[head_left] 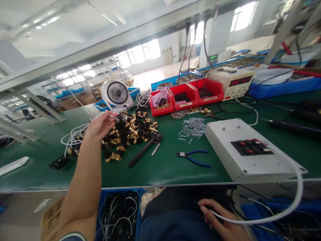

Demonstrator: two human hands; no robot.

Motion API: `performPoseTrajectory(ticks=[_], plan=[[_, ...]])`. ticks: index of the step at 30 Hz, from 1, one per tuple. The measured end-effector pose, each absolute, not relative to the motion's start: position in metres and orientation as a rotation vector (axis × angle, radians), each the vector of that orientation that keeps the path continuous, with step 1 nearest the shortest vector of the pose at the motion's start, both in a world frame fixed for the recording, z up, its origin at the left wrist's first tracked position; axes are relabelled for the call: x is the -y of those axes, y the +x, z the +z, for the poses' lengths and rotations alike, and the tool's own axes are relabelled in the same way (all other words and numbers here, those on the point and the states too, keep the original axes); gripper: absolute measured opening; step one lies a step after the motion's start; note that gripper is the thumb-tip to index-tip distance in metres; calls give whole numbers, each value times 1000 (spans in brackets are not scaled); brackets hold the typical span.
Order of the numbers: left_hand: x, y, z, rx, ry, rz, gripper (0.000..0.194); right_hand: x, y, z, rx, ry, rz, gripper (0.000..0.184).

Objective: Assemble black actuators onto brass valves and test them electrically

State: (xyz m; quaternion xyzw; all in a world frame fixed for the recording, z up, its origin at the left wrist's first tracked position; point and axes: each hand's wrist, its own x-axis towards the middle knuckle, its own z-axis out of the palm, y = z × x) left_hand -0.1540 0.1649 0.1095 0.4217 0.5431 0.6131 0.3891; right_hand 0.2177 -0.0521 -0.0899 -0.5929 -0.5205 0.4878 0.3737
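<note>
My left hand [101, 124] reaches over the pile of brass and black fittings [132, 129], its fingers closed on a thin pale rod-like piece [113, 116]; what kind it is, I cannot tell. Low in front of my lap, my right hand [222, 219] has thumb and fingers around the end of a white cable [265, 219]. That cable loops up to black terminals with red parts [252, 147] on a white box [225, 134]. Between the hands, a black hammer [145, 149], a small light-coloured hex key [155, 149] and blue-handled cutting pliers [194, 157] lie on the green bench.
Behind the pile stand a white fan [117, 93] and red bins [184, 96], with a power supply [232, 82] to their right. Small metal clips [193, 127] lie by the white box. A blue crate [120, 214] of cabled black parts sits below the bench edge.
</note>
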Motion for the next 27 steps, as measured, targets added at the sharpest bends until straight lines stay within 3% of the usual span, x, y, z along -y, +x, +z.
performPoseTrajectory(ticks=[5,15,23,26,27], plan=[[-147,-108,131,-1136,1172,1436,32,50,219,-84,1398,-1498,1277,36],[-143,-18,105,-912,1526,1406,21,53,224,-85,1405,-1501,1247,36],[-86,-35,114,-1054,1995,1993,8,54,220,-84,1311,-1415,1320,39],[-47,-57,114,-1246,2256,1945,15,56,218,-75,1209,-1302,1376,39],[-36,-62,111,-1229,2376,1649,26,56,219,-70,1179,-1265,1385,38]])
